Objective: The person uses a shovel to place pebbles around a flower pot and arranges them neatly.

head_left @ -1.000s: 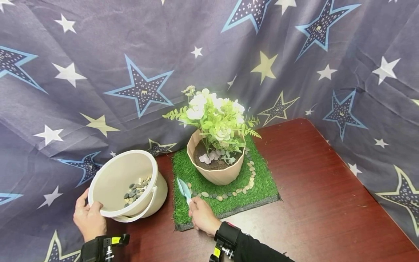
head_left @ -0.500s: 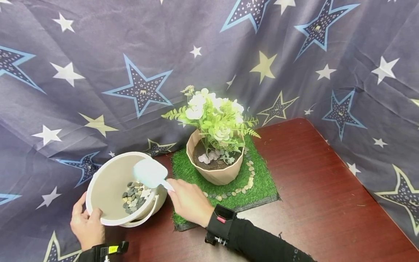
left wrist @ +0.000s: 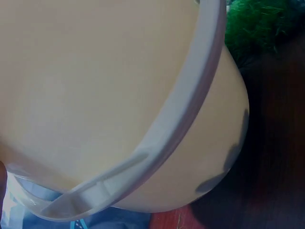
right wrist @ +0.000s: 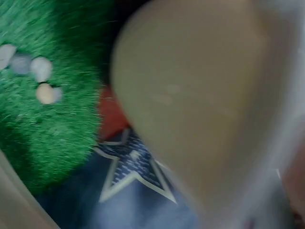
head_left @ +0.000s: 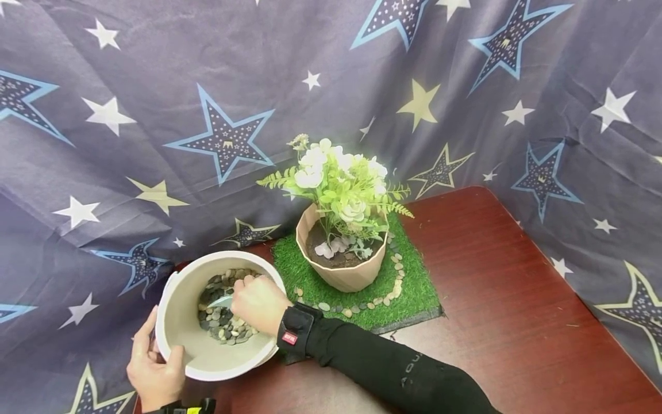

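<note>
My left hand [head_left: 157, 368] holds the near-left rim of a cream plastic bucket [head_left: 183, 333], its thumb over the edge. The bucket leans, its mouth turned toward me. Inside, my right hand [head_left: 261, 305] grips a small light-blue trowel [head_left: 223, 301]; its handle is hidden in the fist and only part of the blade shows. Grey, black and tan pebbles [head_left: 224, 326] lie around the blade. The bucket [left wrist: 95, 95] fills much of the left wrist view. In the blurred right wrist view, the bucket [right wrist: 181, 95] hides the hand and trowel.
A pink pot [head_left: 343, 279] with white artificial flowers [head_left: 351, 184] stands on a square of artificial turf [head_left: 414, 287]. A curved row of pebbles [head_left: 369, 306] lies around it. The reddish wooden table [head_left: 491, 299] stretches right. Star-print cloth [head_left: 331, 109] hangs behind.
My right hand has carried the trowel from the turf's left edge into the bucket. The bucket, held by my left hand, has shifted right and tipped further toward me.
</note>
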{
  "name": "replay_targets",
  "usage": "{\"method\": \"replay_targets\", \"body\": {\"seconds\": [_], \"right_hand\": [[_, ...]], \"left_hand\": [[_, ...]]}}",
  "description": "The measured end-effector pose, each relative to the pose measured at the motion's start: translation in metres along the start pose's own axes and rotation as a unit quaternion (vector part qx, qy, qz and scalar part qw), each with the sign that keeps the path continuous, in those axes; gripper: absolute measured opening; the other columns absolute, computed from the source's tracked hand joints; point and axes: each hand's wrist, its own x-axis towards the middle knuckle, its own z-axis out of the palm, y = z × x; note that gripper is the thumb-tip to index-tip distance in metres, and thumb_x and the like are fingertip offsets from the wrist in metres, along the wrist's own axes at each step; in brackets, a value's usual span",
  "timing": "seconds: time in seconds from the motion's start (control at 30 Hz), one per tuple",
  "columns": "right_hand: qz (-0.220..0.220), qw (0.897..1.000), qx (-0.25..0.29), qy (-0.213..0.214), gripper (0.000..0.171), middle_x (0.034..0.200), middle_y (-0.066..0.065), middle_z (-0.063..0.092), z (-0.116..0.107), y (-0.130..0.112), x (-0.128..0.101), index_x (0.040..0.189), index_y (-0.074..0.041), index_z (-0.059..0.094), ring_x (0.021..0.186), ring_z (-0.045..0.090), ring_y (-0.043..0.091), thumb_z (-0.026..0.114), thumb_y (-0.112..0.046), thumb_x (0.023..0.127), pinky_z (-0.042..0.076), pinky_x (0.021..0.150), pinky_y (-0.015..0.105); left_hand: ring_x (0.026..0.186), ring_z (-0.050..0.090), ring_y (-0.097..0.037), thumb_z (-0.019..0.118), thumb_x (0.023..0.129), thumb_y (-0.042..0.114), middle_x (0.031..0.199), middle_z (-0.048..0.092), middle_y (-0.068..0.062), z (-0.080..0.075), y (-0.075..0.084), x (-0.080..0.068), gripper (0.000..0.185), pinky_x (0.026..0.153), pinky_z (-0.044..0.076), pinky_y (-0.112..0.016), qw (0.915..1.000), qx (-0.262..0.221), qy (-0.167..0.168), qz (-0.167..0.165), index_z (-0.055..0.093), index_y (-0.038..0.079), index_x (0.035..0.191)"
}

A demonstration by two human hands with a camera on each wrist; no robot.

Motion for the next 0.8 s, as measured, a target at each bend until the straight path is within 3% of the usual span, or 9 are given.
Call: {"method": "replay_targets", "body": {"seconds": [0.07,0.27,0.4,0.63,0.73,0.8], "right_hand": [[-0.005,1.0,-0.009,0.003,0.025,0.085,-0.008,0.062,0.011,-0.005,0.0,0.091,-0.028,0.078,0.075,0.058,0.007,0.055,-0.026,0.1,0.05,0.054,0.023],[-0.05,0.999,-0.005,0.004,0.023,0.088,-0.009,0.061,0.022,-0.009,-0.003,0.092,-0.031,0.078,0.079,0.059,0.008,0.056,-0.032,0.1,0.05,0.058,0.024],[-0.065,0.997,0.011,-0.049,0.023,0.091,-0.009,0.065,0.019,-0.006,-0.002,0.094,-0.035,0.079,0.078,0.062,0.007,0.058,-0.032,0.101,0.055,0.061,0.025],[-0.041,0.99,0.066,-0.12,0.02,0.088,-0.011,0.075,0.016,-0.005,0.005,0.096,-0.035,0.08,0.078,0.069,0.007,0.062,-0.03,0.1,0.058,0.071,0.028],[-0.009,0.981,0.108,-0.16,0.012,0.09,-0.013,0.076,0.013,-0.005,0.008,0.097,-0.035,0.079,0.08,0.071,0.008,0.068,-0.032,0.096,0.059,0.074,0.028],[0.012,0.968,0.147,-0.203,0.009,0.094,-0.014,0.077,0.01,-0.004,0.008,0.099,-0.034,0.079,0.081,0.07,0.008,0.072,-0.034,0.093,0.057,0.073,0.026]], "left_hand": [[0.102,0.071,0.004,0.047,0.064,-0.025,0.131,0.068,0.009,0.001,0.0,-0.002,0.081,0.081,0.054,-0.01,0.9998,-0.007,-0.008,0.019,0.059,-0.005,0.141],[0.097,0.072,0.005,0.049,0.063,-0.023,0.127,0.07,0.012,-0.001,0.002,-0.006,0.081,0.077,0.055,-0.009,0.9997,-0.004,-0.009,0.021,0.06,-0.003,0.141],[0.1,0.071,0.006,0.049,0.063,-0.022,0.13,0.07,0.011,-0.001,0.002,-0.006,0.079,0.078,0.054,-0.008,0.9992,-0.009,-0.009,0.037,0.06,-0.007,0.139],[0.091,0.073,0.005,0.048,0.061,-0.023,0.121,0.073,0.012,-0.001,-0.003,-0.01,0.077,0.077,0.054,-0.008,0.9988,-0.028,0.013,0.039,0.061,-0.01,0.136],[0.091,0.072,0.005,0.048,0.062,-0.023,0.123,0.072,0.011,0.0,-0.003,-0.01,0.076,0.077,0.054,-0.008,0.9986,-0.027,0.015,0.042,0.06,-0.011,0.136],[0.093,0.072,0.006,0.048,0.062,-0.023,0.124,0.071,0.012,0.0,-0.001,-0.011,0.077,0.077,0.054,-0.008,0.9989,-0.022,0.01,0.039,0.061,-0.009,0.137]]}}
